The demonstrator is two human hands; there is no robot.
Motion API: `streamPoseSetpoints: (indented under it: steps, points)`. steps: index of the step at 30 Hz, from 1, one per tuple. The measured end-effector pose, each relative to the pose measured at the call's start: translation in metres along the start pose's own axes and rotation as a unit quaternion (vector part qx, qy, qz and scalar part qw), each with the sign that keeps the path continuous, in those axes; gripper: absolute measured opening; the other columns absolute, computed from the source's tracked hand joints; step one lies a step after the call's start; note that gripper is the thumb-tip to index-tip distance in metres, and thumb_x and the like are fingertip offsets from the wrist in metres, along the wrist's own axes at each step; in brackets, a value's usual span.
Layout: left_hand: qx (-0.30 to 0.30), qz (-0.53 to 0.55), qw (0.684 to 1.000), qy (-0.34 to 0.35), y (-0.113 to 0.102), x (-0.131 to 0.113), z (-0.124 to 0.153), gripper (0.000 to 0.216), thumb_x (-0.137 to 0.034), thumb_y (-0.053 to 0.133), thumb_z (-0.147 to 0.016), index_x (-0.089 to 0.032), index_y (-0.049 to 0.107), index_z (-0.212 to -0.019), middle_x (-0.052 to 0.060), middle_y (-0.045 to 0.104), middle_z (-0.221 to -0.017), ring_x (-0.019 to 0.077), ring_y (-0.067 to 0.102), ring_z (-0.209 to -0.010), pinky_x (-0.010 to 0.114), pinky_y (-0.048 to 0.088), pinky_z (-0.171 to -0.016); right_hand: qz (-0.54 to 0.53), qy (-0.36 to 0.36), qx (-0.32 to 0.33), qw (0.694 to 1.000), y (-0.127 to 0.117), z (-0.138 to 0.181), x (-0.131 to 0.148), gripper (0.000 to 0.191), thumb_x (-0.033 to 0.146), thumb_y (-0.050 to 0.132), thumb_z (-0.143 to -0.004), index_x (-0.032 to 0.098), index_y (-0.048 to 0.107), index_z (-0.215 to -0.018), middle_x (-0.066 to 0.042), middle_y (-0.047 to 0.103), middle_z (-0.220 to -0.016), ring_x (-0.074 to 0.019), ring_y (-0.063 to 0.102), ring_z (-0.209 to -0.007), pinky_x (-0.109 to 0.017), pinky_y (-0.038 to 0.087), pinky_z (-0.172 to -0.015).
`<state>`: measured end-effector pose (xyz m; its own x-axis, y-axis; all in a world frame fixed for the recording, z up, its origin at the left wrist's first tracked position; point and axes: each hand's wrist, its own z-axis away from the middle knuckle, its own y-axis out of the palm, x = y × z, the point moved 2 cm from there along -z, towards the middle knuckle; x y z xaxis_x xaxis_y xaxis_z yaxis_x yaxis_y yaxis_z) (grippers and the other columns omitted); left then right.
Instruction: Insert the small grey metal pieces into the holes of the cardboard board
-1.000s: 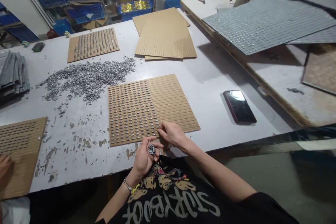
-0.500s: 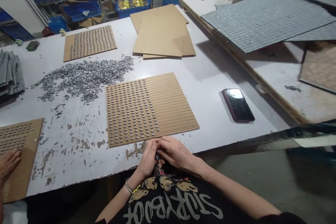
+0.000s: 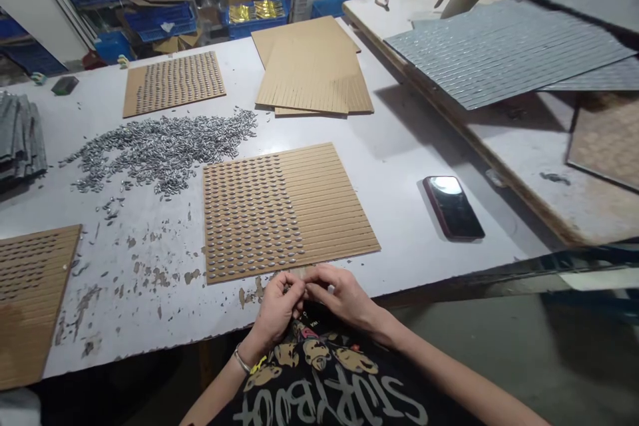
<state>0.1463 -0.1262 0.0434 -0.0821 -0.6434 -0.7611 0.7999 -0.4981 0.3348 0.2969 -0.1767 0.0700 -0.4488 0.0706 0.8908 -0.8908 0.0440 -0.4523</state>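
My left hand [image 3: 276, 305] is curled closed in front of my chest, at the table's near edge. My right hand [image 3: 344, 294] meets it there, thumb and forefinger pinched at the left fingertips. What sits between the fingers is too small or hidden to make out. Just beyond both hands lies a grooved brown board [image 3: 334, 196]. Small silver spindle-shaped pieces [image 3: 249, 213] sit in rows in the grooves on its left part; bare grooves show on the right part. A heap of the same loose silver pieces [image 3: 170, 146] lies behind it to the left.
Another studded board [image 3: 174, 83] lies at the back, beside stacked brown boards [image 3: 314, 70]. A partly studded board [image 3: 37, 293] is at the left edge. A phone [image 3: 454, 208] lies to the right. Grey ribbed sheets [image 3: 509, 46] overhang the adjoining table. Grey strips [image 3: 20, 136] are piled at far left.
My hands have shifted slightly and the fingers have regrouped; dark small pieces glimpsed under my left hand no longer show. Another person's hand has left the board at the left edge.
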Motion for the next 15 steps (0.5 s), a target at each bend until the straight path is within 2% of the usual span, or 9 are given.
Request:
streamPoseSetpoints:
  steps: [3, 6, 11, 15]
  points:
    - [0.002, -0.015, 1.000, -0.008, 0.002, -0.001, 0.001, 0.037, -0.050, 0.066, -0.077, -0.016, 0.051, -0.079, 0.000, 0.059, -0.067, 0.0050, 0.042, -0.046, 0.017, 0.026, -0.041, -0.034, 0.050, 0.027, 0.998, -0.005, 0.000, 0.001, 0.013, 0.026, 0.055, -0.088, 0.020, 0.066, -0.084, -0.001, 0.067, -0.076, -0.0141, 0.059, -0.069, -0.026, 0.046, -0.065]
    - [-0.011, -0.008, 1.000, -0.006, 0.003, 0.000, -0.001, 0.037, -0.050, 0.066, -0.077, -0.015, 0.051, -0.079, 0.000, 0.058, -0.065, 0.0044, 0.042, -0.045, 0.017, 0.026, -0.040, -0.003, 0.039, 0.042, 0.998, -0.008, -0.004, 0.001, 0.013, 0.025, 0.053, -0.089, 0.019, 0.062, -0.082, 0.000, 0.065, -0.076, -0.0135, 0.057, -0.070, -0.025, 0.044, -0.065]
    - [-0.059, 0.055, 0.997, -0.003, -0.001, 0.006, -0.005, 0.038, -0.051, 0.065, -0.078, -0.016, 0.051, -0.080, -0.001, 0.058, -0.069, 0.0037, 0.041, -0.046, 0.016, 0.026, -0.040, 0.147, 0.014, 0.023, 0.989, -0.010, -0.024, -0.015, 0.013, 0.021, 0.045, -0.093, 0.019, 0.055, -0.085, -0.003, 0.061, -0.082, -0.0150, 0.055, -0.074, -0.026, 0.041, -0.068]
    - [-0.054, 0.059, 0.997, -0.005, -0.005, 0.006, -0.004, 0.037, -0.049, 0.066, -0.077, -0.016, 0.050, -0.078, 0.000, 0.058, -0.069, 0.0038, 0.042, -0.047, 0.016, 0.027, -0.041, 0.267, 0.037, 0.028, 0.963, -0.004, -0.038, -0.023, 0.012, 0.020, 0.046, -0.093, 0.019, 0.056, -0.086, -0.004, 0.061, -0.085, -0.0164, 0.055, -0.077, -0.027, 0.039, -0.068]
